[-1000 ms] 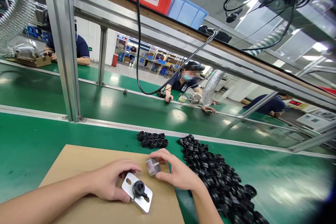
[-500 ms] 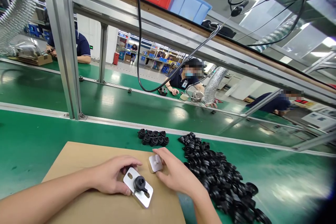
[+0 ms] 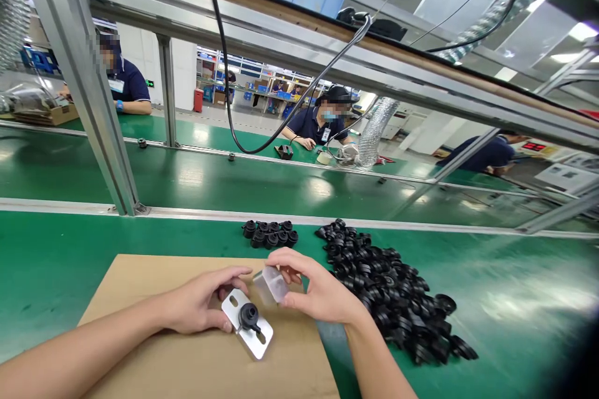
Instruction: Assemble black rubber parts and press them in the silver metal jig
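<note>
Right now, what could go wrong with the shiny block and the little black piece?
The right hand pinches the metal block by fingertips only, above the black part; it might slip and knock that part. The left hand presses the metal plate close by, so its fingers could get bumped. The black parts pile lies near the right wrist and could scatter.

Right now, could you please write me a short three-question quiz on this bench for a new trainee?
1. True or false: the right hand holds a small metal block off the cardboard sheet.
2. What sits on the metal plate that the left hand steadies? A) a black part B) a red bin C) a cable
3. Fill in: the big pile of black parts lies to the ____ of the cardboard sheet.

Key:
1. True
2. A, the black part
3. right
</note>
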{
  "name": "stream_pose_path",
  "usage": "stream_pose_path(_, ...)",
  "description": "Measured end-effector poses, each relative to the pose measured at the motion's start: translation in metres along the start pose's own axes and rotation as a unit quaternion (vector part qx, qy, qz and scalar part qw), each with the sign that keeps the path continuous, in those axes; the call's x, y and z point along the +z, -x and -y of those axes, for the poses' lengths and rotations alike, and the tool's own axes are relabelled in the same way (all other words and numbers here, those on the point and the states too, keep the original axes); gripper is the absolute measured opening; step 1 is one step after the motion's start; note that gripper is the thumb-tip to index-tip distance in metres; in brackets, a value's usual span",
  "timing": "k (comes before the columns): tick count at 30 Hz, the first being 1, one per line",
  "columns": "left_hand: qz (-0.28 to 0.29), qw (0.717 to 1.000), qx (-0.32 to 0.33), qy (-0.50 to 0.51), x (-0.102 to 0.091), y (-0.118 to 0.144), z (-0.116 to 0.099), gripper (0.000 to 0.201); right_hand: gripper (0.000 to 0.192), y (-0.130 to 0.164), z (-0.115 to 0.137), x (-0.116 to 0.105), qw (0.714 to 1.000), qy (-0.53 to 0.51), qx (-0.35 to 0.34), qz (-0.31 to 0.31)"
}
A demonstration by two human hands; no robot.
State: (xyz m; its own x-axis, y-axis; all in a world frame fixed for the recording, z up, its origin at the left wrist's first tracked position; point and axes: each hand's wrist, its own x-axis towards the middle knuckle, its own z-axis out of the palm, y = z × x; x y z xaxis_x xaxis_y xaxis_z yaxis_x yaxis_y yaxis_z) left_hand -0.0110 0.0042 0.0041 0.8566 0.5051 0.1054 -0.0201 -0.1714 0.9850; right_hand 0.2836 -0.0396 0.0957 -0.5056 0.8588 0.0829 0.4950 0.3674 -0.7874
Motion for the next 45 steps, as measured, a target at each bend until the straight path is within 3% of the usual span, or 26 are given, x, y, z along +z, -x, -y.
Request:
stream_pose_path(4, 0.006, 1.0, -0.004, 0.001, 0.0, -0.001, -0.008, 0.082, 0.052, -0.001, 0.019, 0.015, 0.998, 0.0, -0.042, 0.037)
stream_pose_path(10, -0.003, 1.0, 0.0, -0.008, 0.0, 0.0, -0.011, 0.081, 0.063, -0.003, 0.029, 0.019, 0.996, 0.002, -0.036, 0.085)
stream_pose_path(23, -0.01, 1.0, -0.001, 0.008, 0.001, 0.002, 0.003, 0.088, 0.067, -0.001, 0.026, 0.016, 0.986, 0.033, -0.08, 0.14)
stream_pose_path(29, 0.0, 1.0, 0.024, 0.016, 0.001, 0.001, -0.001, 0.087, 0.086, 0.001, 0.032, 0.019, 0.987, 0.033, -0.081, 0.135)
stream_pose_path(37, 0.001, 0.999, 0.038, 0.025, 0.002, -0.001, -0.001, 0.09, 0.073, -0.001, 0.039, 0.033, 0.991, 0.083, -0.041, 0.096)
stream_pose_path(42, -0.003, 0.999, 0.031, 0.022, 0.002, 0.0, 0.001, 0.091, 0.085, -0.004, 0.027, 0.027, 0.988, 0.03, -0.082, 0.124)
stream_pose_path(45, -0.023, 1.0, 0.02, 0.003, 0.002, 0.0, 0.005, 0.095, 0.085, -0.004, 0.022, 0.026, 0.992, 0.061, -0.04, 0.104)
